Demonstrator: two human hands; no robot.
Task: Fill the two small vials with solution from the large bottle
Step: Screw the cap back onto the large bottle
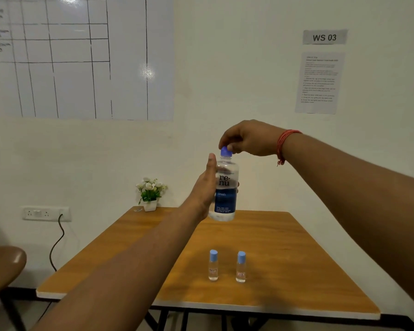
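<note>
Illumination is even, bright and indoor. Two glare spots appear on the whiteboard [81, 56], one at its top edge and one right of centre. Soft shadows fall on the table [285, 247]. Wide-angle distortion bends the edges. Fine print on the notice [319, 82] is unreadable.

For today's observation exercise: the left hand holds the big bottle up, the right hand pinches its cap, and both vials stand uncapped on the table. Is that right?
Not quite. The head view shows both vials capped with blue caps. The rest stands: left hand holds the bottle; right hand pinches its cap.
</note>
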